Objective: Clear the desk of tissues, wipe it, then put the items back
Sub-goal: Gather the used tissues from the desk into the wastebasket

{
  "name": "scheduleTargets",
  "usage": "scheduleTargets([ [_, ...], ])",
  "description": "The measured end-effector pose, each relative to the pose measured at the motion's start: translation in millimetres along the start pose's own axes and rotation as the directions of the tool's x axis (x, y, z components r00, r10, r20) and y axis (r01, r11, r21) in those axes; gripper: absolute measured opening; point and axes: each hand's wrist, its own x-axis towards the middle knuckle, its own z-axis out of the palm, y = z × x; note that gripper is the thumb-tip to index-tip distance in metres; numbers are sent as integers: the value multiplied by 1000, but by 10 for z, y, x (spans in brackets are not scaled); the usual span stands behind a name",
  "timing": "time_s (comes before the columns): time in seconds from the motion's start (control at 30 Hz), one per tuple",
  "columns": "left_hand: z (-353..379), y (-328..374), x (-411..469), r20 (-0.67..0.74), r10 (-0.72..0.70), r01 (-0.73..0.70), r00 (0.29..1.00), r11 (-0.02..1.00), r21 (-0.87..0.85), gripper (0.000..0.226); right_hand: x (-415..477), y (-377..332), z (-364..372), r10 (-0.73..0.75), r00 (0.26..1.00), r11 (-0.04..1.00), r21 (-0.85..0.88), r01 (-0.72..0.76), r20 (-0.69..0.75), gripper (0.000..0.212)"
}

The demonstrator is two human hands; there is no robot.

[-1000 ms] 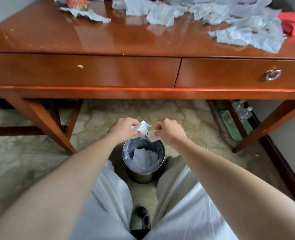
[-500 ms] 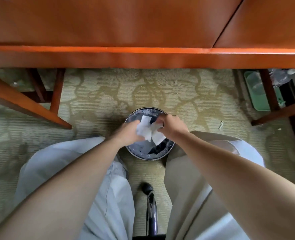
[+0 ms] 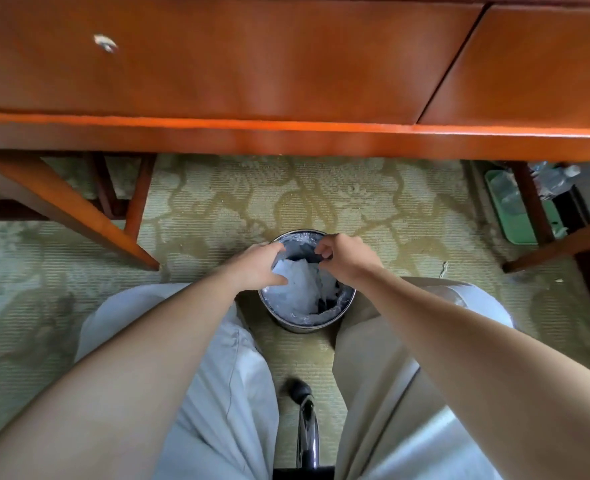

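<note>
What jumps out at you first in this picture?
The left hand and right hand are at the mouth of a small metal bin on the carpet, with white tissues piled inside. Above them, a glossy reddish wooden desk fills the top of the view.
</note>
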Motion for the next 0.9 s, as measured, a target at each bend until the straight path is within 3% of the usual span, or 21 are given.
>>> scheduleTargets([
  [0.3, -750, 317, -907, -224, 90, -67, 970, 992, 108, 63, -709, -469, -663, -176, 970, 982, -99, 161, -166, 30],
  [0.57, -1620, 517, -1795, -390, 144, -67, 909, 977, 205, 58, -1318, -1083, -1467, -312, 881, 949, -148, 277, -356, 25],
  [0.77, -2358, 521, -2260, -545, 104, -87, 832, 995, 56, 53, -1494, -1593, -2141, -402, 803, 915, -225, 335, -441, 25],
  [0.9, -2785, 363, -2352, -630, 62, -22, 774, 997, 71, 51, -1381, -1898, -2491, -426, 766, 904, -254, 343, -482, 30],
])
